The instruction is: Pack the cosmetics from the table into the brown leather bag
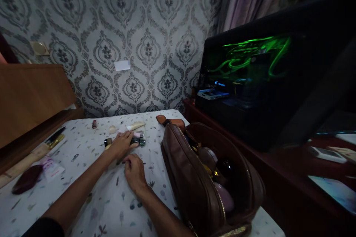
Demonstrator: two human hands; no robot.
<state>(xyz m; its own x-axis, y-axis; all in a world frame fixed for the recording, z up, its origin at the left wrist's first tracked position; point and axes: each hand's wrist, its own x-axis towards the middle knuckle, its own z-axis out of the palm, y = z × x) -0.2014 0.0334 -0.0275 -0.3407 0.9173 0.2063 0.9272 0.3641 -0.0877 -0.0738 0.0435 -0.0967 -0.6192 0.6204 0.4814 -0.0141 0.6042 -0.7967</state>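
Observation:
My left hand (121, 146) lies across a cluster of small cosmetic containers, fingers stretched out and thumb apart. A dark green bottle with a shiny cap (141, 141) shows beyond its thumb, and a black cap with a gold band (107, 142) sticks out by the wrist. Just past the fingertips is a pale tube (136, 125), with a small round cream-coloured item (112, 129) to its left. My right hand (135, 174) rests nearer on the cloth with curled fingers; whatever they hold, if anything, is hidden. To its right stands an unzipped brown cosmetic bag (191, 174) with several items inside.
A brown leather-like case (177, 122) lies behind the bag. On the left are a dark red pouch (27, 179), a pink-and-white packet (52, 169) and brushes (57, 140). A small dark red item (94, 124) sits farther back. A computer case with green lights (244, 81) stands right.

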